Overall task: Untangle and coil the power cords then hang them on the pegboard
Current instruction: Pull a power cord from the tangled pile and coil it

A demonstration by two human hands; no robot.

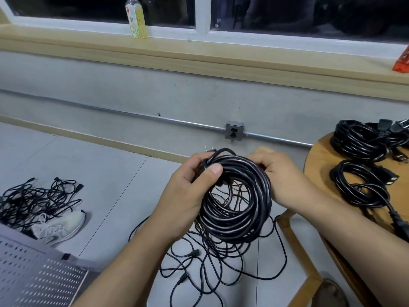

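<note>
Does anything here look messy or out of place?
Yes. Loose cords sprawl tangled on the floor beneath the coil, and another tangle lies at left beside a stray sneaker.

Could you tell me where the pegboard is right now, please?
In the head view the pegboard lies at the bottom left, next to the shoe and near the tangled cords.

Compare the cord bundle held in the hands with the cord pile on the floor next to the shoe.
The held coil is wound into neat round loops; the floor pile is a loose tangle. The held coil is off the floor, gripped by the left hand and right hand; the floor pile lies untouched beside the shoe. The held coil's strands sit packed together; the floor pile's sprawl apart. Both are black power cords.
</note>
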